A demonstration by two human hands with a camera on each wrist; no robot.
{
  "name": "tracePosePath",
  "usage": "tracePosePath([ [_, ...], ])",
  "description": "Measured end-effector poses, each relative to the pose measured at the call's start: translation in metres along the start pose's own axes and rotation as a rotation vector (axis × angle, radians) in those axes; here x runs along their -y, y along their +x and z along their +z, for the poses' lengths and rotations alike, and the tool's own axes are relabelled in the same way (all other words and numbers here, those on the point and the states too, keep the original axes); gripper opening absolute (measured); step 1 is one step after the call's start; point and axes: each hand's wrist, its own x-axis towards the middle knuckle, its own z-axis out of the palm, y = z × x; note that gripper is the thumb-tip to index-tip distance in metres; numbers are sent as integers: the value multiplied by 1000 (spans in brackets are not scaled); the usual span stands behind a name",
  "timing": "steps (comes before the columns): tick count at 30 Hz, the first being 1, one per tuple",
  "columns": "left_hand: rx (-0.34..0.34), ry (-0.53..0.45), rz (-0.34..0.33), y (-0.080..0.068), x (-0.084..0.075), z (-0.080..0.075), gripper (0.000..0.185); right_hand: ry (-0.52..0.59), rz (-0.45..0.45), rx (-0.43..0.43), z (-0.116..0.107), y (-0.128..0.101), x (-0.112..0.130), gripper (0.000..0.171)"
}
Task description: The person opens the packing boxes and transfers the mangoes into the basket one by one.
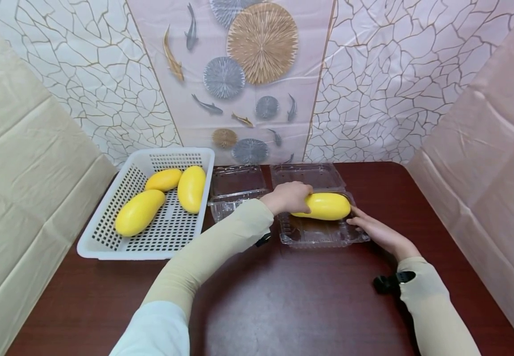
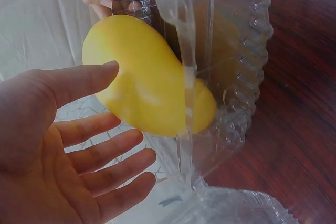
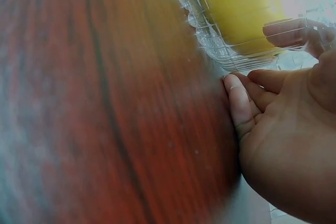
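Note:
A yellow mango (image 1: 328, 206) (image 2: 147, 87) (image 3: 241, 3) lies in the tray of an open clear clamshell container (image 1: 314, 236) (image 2: 241, 77) (image 3: 210, 40) in the middle of the dark wooden table. My left hand (image 1: 289, 197) (image 2: 79, 145) is at the mango's left end. Its fingers are relaxed and spread, and only the thumb tip touches the fruit. My right hand (image 1: 374, 228) (image 3: 278, 129) is at the container's right front corner. It pinches the rim there, thumb on top and fingers bent against the table beside it.
A white perforated basket (image 1: 105, 237) at the left holds three more mangoes (image 1: 140, 212). A second clear clamshell (image 1: 234, 193) stands between the basket and the first container, whose lid (image 1: 307, 175) lies open behind it. Sheet-covered walls close in on three sides.

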Motion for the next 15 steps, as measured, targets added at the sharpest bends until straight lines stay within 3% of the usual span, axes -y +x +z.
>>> tracePosePath([
  [7,0,33,20,3,-9,3,49,8,-19,-1,1,0,1,80],
  [15,-6,0,27,7,-17,9,51,2,-10,2,0,0,1,82],
])
